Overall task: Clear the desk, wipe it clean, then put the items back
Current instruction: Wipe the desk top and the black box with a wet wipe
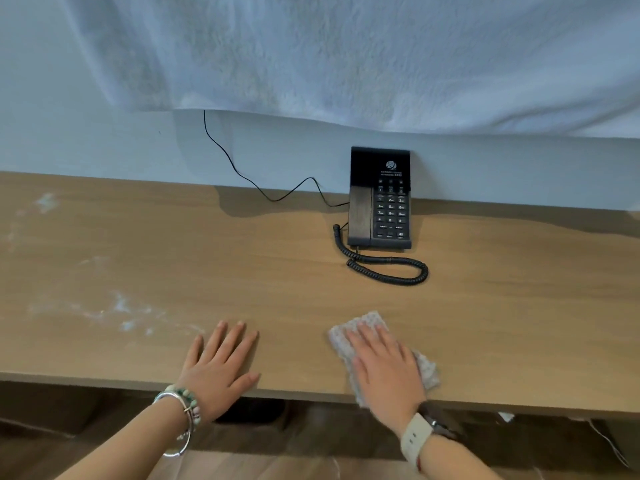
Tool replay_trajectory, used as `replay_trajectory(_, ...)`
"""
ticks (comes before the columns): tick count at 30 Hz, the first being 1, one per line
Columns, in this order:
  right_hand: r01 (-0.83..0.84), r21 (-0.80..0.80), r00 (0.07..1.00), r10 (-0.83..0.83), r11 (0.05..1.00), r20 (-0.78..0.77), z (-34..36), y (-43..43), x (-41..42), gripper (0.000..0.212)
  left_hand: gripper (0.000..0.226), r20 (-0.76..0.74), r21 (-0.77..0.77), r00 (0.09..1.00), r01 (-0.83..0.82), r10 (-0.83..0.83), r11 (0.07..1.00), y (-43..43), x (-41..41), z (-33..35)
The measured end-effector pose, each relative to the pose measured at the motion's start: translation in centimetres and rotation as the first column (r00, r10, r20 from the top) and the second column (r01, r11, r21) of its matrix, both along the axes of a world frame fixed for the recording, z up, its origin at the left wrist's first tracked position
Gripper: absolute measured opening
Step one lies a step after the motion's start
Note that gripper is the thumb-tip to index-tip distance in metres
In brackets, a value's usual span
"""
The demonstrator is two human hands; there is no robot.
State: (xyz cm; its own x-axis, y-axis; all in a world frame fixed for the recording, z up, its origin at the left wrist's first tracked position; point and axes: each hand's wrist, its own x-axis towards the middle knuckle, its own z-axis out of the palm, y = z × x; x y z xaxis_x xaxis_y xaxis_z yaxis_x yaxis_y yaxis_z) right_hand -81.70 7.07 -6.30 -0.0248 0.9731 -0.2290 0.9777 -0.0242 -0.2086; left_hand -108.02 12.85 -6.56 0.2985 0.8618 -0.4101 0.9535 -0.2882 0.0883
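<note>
Wood-grain desk (277,271) ran the width of the room below a pale wall (69,140), with 2 hands laid flat near its front edge. The right hand (384,372) was spread wide, fingers straight, pressing a pale speckled cloth (367,322) onto the desktop right of centre. The cloth showed beyond the fingertips and on both sides of the palm, and its near corner reached over the front edge. The left hand (221,368) rested palm down on bare wood well to the left of the cloth, fingers straight and slightly apart, holding nothing.

Whitish smears (117,306) marked the left part of the desktop. A black telephone (379,199) stood at the back of the desk against the wall, its handset in the cradle on the left side. Its coiled cord (391,271) lay looped on the wood just in front of it. A thin black cable (239,171) climbed from the telephone up the wall and passed behind a white textured fabric (346,57) hanging across the top.

Beaded bracelets (183,407) and a silver bangle circled the left wrist. A watch (420,433) on a pale strap sat on the right wrist.
</note>
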Motion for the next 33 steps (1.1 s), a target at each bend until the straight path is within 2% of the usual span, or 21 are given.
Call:
replay_trajectory(3, 0.359, -0.016, 0.932, -0.357, 0.933, 0.060, -0.1, 0.6, 4.6, 0.052, 0.112, -0.001, -0.019, 0.999, 0.039, -0.039, 0.999, 0.3, -0.5, -0.4)
replay_trajectory(5, 0.441, -0.002, 0.896, -0.439, 0.898, 0.070, -0.1, 0.7, 3.0, 0.051, 0.106, 0.009, -0.011, 0.999, 0.045, -0.045, 0.999, 0.3, -0.5, -0.6)
replay_trajectory(7, 0.351, -0.004, 0.936, -0.351, 0.936, 0.040, -0.4, 0.8, -1.7, 0.051, 0.105, 0.005, -0.028, 0.999, 0.049, -0.049, 0.998, 0.3, -0.4, -0.8)
replay_trajectory(9, 0.142, 0.058, 0.990, -0.141, 0.988, -0.015, -0.7, 0.5, -6.8, 0.058, 0.099, 0.015, -0.035, 0.999, 0.034, -0.033, 0.999, 0.5, -0.5, -0.7)
replay_trajectory(11, -0.015, 0.099, 0.999, 0.018, 0.995, -0.032, -0.5, 0.3, -8.9, 0.061, 0.080, 0.025, -0.032, 1.000, 0.018, -0.017, 0.999, 0.6, -0.5, -0.5)
replay_trajectory(12, -0.065, 0.063, 0.997, 0.068, 0.996, -0.034, -0.4, 0.5, -8.4, 0.062, 0.073, 0.038, -0.023, 0.999, 0.014, -0.013, 1.000, 0.6, -0.5, -0.5)
replay_trajectory(13, -0.067, 0.039, 0.997, 0.068, 0.997, -0.027, -0.5, 0.7, -7.2, 0.067, 0.073, 0.045, -0.014, 0.999, 0.015, -0.015, 1.000, 0.6, -0.6, -0.5)
replay_trajectory(15, 0.058, 0.024, 0.998, -0.058, 0.998, 0.001, -0.6, 0.9, -3.2, 0.073, 0.088, 0.054, -0.003, 0.998, 0.026, -0.026, 1.000, 0.4, -0.7, -0.6)
replay_trajectory(18, 0.356, -0.005, 0.932, -0.355, 0.934, 0.074, -0.3, 1.3, 1.0, 0.052, 0.100, 0.085, 0.013, 0.996, 0.007, -0.008, 1.000, 0.3, -0.7, -0.9)
replay_trajectory(20, 0.394, -0.027, 0.916, -0.391, 0.919, 0.090, -0.4, 1.1, -0.8, 0.051, 0.099, 0.079, 0.017, 0.997, 0.012, -0.013, 1.000, 0.3, -0.7, -1.0)
replay_trajectory(22, 0.258, 0.036, 0.963, -0.260, 0.966, 0.067, -0.4, 0.8, -5.2, 0.052, 0.098, 0.071, 0.019, 0.997, 0.016, -0.018, 1.000, 0.4, -0.7, -1.0)
replay_trajectory(23, 0.186, 0.062, 0.982, -0.187, 0.981, 0.005, -0.2, 0.4, -7.4, 0.052, 0.094, 0.078, 0.014, 0.997, 0.010, -0.011, 1.000, 0.5, -0.7, -0.9)
replay_trajectory(26, -0.130, 0.037, 0.990, 0.132, 0.991, -0.046, -0.2, 0.3, -9.4, 0.063, 0.063, 0.078, 0.027, 0.997, 0.000, -0.002, 1.000, 0.6, -0.7, -0.5)
replay_trajectory(27, -0.160, -0.016, 0.987, 0.160, 0.987, -0.024, -0.2, 0.5, -8.2, 0.066, 0.061, 0.083, 0.036, 0.997, 0.003, -0.006, 0.999, 0.6, -0.7, -0.4)
replay_trajectory(29, -0.033, 0.005, 0.998, 0.033, 0.999, 0.059, -0.6, 1.0, -3.9, 0.058, 0.075, 0.082, 0.037, 0.996, 0.014, -0.017, 0.999, 0.5, -0.8, -0.6)
replay_trajectory(31, 0.274, 0.009, 0.959, -0.274, 0.962, 0.075, -0.6, 1.5, 0.3, 0.050, 0.092, 0.068, 0.020, 0.997, 0.026, -0.027, 0.999, 0.4, -0.9, -0.7)
replay_trajectory(33, 0.449, 0.004, 0.893, -0.449, 0.894, 0.041, -0.2, 1.4, 1.6, 0.051, 0.085, 0.065, 0.019, 0.998, 0.023, -0.024, 1.000, 0.4, -1.0, -0.7)
